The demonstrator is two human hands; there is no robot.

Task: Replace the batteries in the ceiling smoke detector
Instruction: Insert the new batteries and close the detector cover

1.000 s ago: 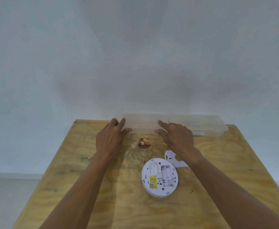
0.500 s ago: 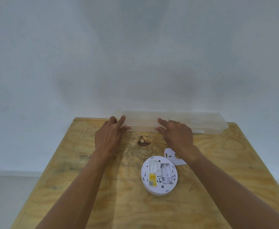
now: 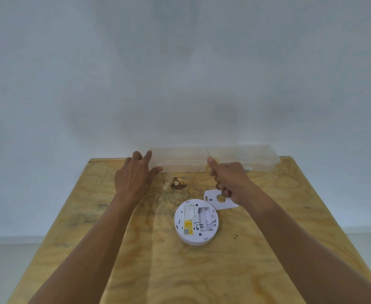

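My left hand [image 3: 134, 177] rests open against the clear box [image 3: 215, 159]; my right hand [image 3: 228, 179] seems curled, holding nothing I can see. The detector [image 3: 196, 222] lies open beside my right wrist, and a careless pull could knock it.

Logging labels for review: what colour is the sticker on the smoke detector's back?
Yellow, on the white smoke detector; head view.

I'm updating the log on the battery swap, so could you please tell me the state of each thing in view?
smoke detector: face down on table, battery bay open, empty.
cover plate: off, flat beside detector.
clear plastic box: at table's far edge.
left hand: open, fingers on box's end.
right hand: fingers curled, thumb against box front.
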